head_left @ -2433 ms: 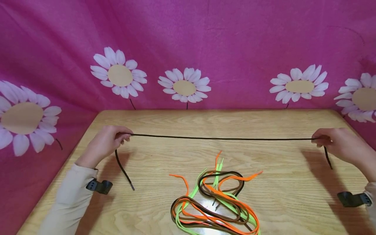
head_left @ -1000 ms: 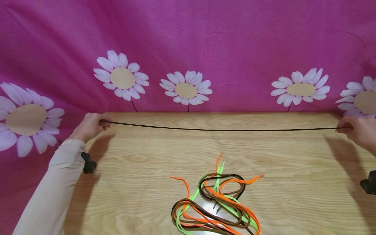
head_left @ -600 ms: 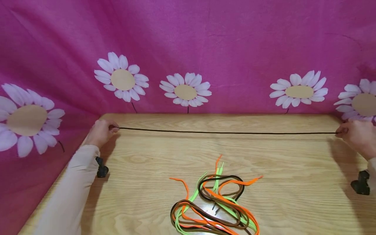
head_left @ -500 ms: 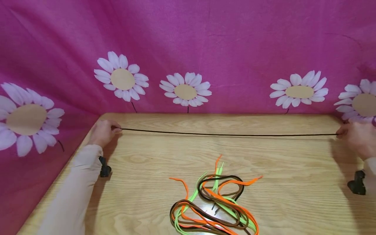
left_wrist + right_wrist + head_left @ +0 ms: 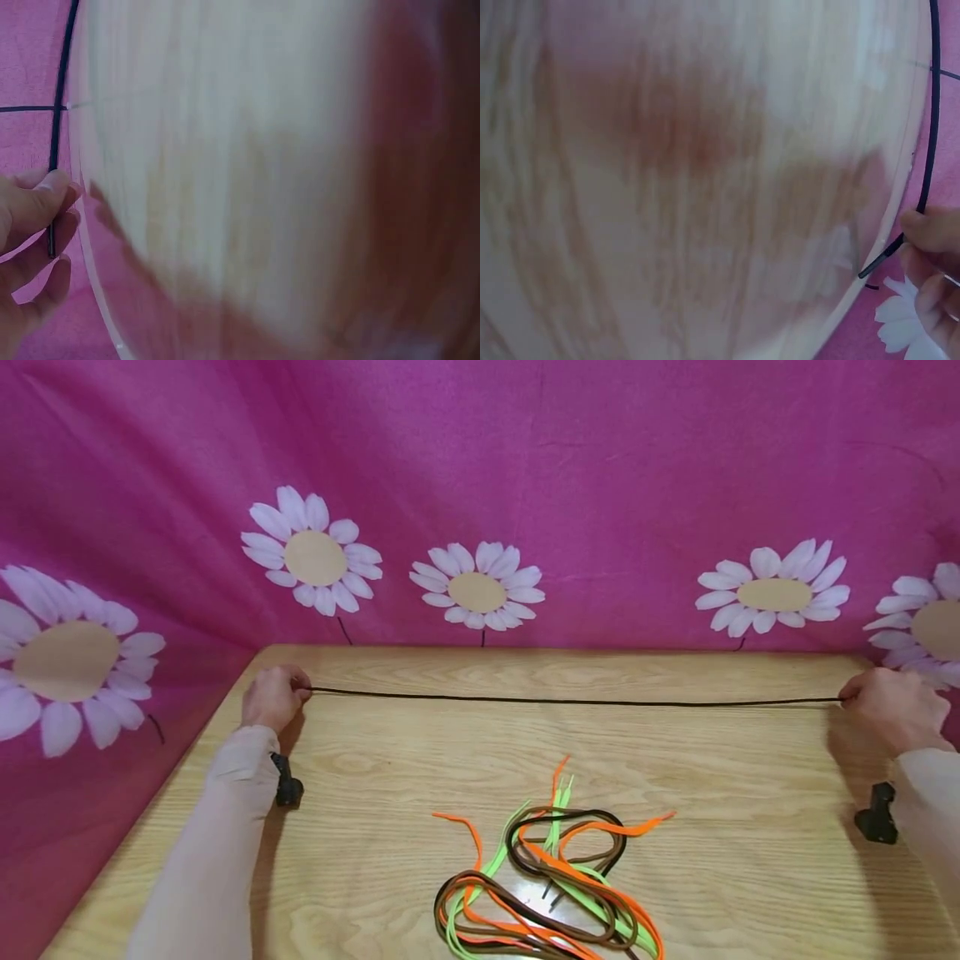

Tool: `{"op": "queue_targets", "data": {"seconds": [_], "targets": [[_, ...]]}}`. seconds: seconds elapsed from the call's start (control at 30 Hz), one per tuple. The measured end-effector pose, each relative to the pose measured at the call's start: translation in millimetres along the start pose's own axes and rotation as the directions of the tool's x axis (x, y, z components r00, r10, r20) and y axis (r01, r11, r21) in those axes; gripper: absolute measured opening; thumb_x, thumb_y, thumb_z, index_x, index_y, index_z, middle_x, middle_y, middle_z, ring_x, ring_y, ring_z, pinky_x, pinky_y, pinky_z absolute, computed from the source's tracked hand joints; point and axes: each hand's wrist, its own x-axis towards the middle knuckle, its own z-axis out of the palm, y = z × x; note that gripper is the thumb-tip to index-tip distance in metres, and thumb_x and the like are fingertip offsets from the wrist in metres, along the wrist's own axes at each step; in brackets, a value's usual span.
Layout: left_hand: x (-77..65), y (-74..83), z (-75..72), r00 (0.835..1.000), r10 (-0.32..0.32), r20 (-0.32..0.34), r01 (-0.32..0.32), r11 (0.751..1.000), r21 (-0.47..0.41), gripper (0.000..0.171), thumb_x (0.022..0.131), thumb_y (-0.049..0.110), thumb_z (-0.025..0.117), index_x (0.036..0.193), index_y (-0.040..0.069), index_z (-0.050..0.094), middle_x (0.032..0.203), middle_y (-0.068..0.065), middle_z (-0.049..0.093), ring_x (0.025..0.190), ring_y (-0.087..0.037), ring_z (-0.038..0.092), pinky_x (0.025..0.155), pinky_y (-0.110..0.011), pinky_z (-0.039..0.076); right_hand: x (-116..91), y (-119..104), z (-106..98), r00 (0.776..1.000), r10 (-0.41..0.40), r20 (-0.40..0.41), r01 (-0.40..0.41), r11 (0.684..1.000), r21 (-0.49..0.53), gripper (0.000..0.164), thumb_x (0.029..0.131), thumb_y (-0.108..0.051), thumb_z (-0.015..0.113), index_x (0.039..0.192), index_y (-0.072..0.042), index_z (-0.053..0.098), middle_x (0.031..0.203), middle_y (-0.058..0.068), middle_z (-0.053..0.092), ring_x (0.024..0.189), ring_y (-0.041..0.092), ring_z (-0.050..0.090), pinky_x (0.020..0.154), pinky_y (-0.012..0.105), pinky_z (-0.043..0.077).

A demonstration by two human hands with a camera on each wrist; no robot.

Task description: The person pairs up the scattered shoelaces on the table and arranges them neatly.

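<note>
Grips of left hand [image 5: 273, 697] and right hand [image 5: 896, 708] pinch the black lace [image 5: 570, 702], now lowered, so it stretches close to the table [image 5: 360, 827].

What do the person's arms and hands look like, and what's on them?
The left sleeve and right sleeve are plain, pale beige and reach the wrists. A small, chunky black wrist camera sticks out by each: left camera, right camera. The left hand and right hand wear no gloves.
</note>
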Motion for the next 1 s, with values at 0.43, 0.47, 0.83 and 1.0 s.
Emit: {"op": "queue_targets", "data": {"seconds": [0.43,0.47,0.83,1.0], "targets": [[0.8,-5.3,1.8,0.998,0.013,0.061,-0.017,0.998,0.066,0.008,0.085,-0.001,0.068,0.092,0.001,0.072,0.096,-0.022,0.068,0.093,-0.042,0.062,0.076,-0.052,0.048,-3.4,-0.5,4.0,0.997,0.022,0.074,-0.02,0.999,-0.028,0.016,0.081,-0.005,0.062,0.091,0.005,0.067,0.089,0.035,0.059,0.077,0.051,0.053,0.058,0.066,0.043],[0.8,-5.3,1.9,0.998,0.012,0.063,-0.016,0.997,0.072,0.008,0.085,0.0,0.068,0.092,0.001,0.072,0.096,-0.023,0.068,0.094,-0.043,0.062,0.076,-0.053,0.048,-3.3,-0.5,4.2,0.997,0.019,0.073,-0.017,0.999,-0.028,0.015,0.08,-0.005,0.062,0.091,0.005,0.067,0.088,0.035,0.059,0.076,0.051,0.054,0.057,0.066,0.043],[1.4,-4.8,1.9,0.998,0.006,0.066,-0.012,0.996,0.093,0.011,0.085,-0.001,0.067,0.095,0.001,0.073,0.1,-0.022,0.068,0.095,-0.042,0.062,0.076,-0.053,0.049,-3.5,-0.2,5.1,0.998,0.012,0.067,-0.011,1.0,-0.022,0.017,0.08,-0.004,0.059,0.092,0.005,0.067,0.087,0.036,0.058,0.072,0.052,0.055,0.055,0.065,0.044],[2.4,-5.6,1.9,0.998,-0.002,0.065,-0.004,0.996,0.089,0.012,0.085,-0.001,0.067,0.095,0.001,0.073,0.103,-0.022,0.068,0.097,-0.042,0.061,0.078,-0.052,0.049,-4.0,-2.7,4.9,0.998,0.026,0.059,-0.024,0.999,-0.039,0.018,0.081,-0.003,0.057,0.094,0.007,0.065,0.088,0.037,0.057,0.072,0.051,0.055,0.059,0.065,0.044]]}}
